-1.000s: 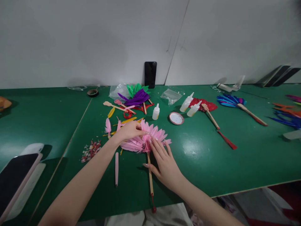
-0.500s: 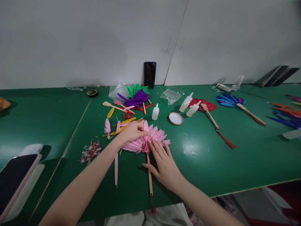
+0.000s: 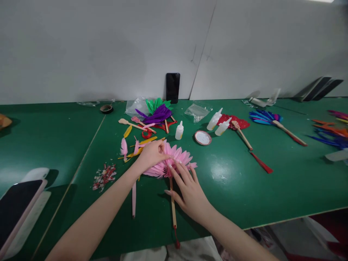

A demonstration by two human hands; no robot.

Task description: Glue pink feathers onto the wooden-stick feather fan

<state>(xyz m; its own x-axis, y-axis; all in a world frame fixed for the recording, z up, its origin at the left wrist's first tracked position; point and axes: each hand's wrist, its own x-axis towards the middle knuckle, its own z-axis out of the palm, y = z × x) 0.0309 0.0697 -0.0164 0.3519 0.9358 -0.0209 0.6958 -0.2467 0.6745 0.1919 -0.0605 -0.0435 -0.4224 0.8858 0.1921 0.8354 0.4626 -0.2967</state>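
A pink feather fan lies on the green table, its wooden handle toward me and a dark red tassel at the handle's end. Over the fan's middle, my left hand is closed in a pinch; whatever lies between its fingertips is too small to make out. My right hand rests with fingers stretched and spread on the fan's lower right feathers, thumb out over the handle. The fingertips of both hands nearly meet. Left of the fan are loose pink and yellow feathers and a long pink strip.
Glue bottles and a shallow white dish stand beyond the fan. Farther back are purple feathers, a red fan, a blue fan and an upright phone. Red and white bits lie left.
My right index finger has shifted slightly left and bent over the fan's middle. The left hand keeps its pinch in nearly the same place, and the fan stays put.
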